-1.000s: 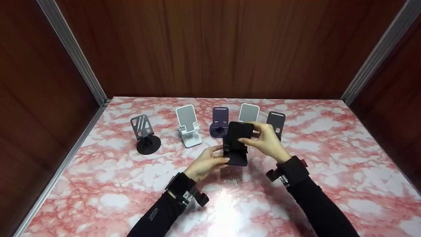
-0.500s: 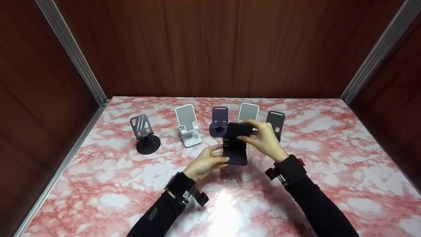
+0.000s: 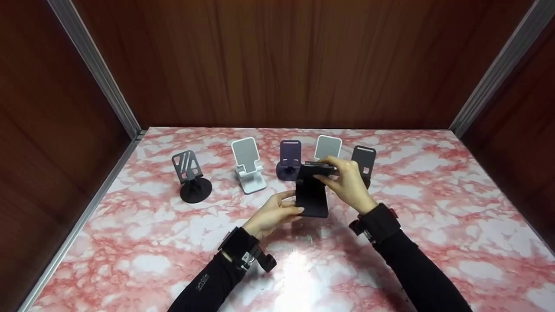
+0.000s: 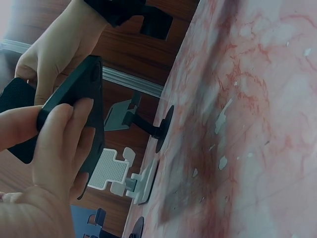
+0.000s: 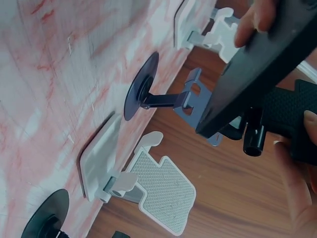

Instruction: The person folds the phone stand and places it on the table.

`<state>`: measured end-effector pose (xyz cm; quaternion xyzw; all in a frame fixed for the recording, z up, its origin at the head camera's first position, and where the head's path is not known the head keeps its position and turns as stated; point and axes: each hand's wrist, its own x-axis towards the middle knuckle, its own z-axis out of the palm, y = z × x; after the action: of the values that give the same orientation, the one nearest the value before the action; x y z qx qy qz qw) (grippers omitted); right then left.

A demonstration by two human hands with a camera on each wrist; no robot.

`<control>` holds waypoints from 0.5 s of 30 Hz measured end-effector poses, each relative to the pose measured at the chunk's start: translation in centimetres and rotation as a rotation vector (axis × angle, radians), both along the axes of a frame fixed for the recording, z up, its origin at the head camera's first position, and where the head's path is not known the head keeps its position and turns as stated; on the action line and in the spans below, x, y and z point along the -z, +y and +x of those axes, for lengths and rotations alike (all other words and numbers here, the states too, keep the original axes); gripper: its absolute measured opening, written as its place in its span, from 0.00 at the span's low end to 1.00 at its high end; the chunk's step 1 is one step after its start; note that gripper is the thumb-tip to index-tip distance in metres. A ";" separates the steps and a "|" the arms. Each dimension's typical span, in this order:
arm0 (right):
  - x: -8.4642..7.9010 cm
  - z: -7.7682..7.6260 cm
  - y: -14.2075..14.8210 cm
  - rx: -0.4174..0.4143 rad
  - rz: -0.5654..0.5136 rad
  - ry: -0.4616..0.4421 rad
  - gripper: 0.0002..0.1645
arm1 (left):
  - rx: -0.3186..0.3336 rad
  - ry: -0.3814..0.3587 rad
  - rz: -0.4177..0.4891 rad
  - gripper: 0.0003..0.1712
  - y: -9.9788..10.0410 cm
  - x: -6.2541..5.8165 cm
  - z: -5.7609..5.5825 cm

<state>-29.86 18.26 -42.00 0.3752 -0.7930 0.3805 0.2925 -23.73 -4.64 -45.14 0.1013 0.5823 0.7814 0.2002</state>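
A black folding phone stand (image 3: 313, 201) is held off the table between both hands in the head view. My left hand (image 3: 271, 214) grips the left edge of its flat base, thumb on top and fingers beneath. My right hand (image 3: 349, 182) pinches the upper plate (image 3: 320, 169), which now tips forward over the base with its top edge toward the camera. In the right wrist view the textured plate (image 5: 292, 119) shows with a round hinge (image 5: 254, 139) beside the thick base (image 5: 267, 59). Left-hand fingers (image 4: 69, 129) wrap the base in the left wrist view.
Behind the hands stand several phone stands: a grey slotted one (image 3: 195, 190), a white one (image 3: 247, 158), a purple one (image 3: 289, 154), another white one (image 3: 328, 147) partly hidden by the right hand, and a dark grey one (image 3: 364, 158). Wood panels (image 3: 277, 65) enclose the marbled table (image 3: 151, 260).
The stand's upper plate has tilted from facing the camera to nearly edge-on, swung by the right hand, whose wrist has shifted slightly left. The left hand keeps its grip on the base.
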 end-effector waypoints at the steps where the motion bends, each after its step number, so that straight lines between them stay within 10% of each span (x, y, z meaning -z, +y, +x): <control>1: -0.2 0.2 -0.2 0.004 0.008 0.007 0.13 | -0.003 0.001 0.003 0.38 0.0 0.0 0.0; 15: -0.4 1.2 -1.0 0.037 0.086 0.141 0.15 | -0.103 -0.044 0.047 0.38 0.0 -0.5 0.2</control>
<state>-28.63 17.21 -41.57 0.3985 -0.7928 0.3132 0.3385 -23.52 -4.62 -44.61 0.0588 0.5635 0.8062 0.1703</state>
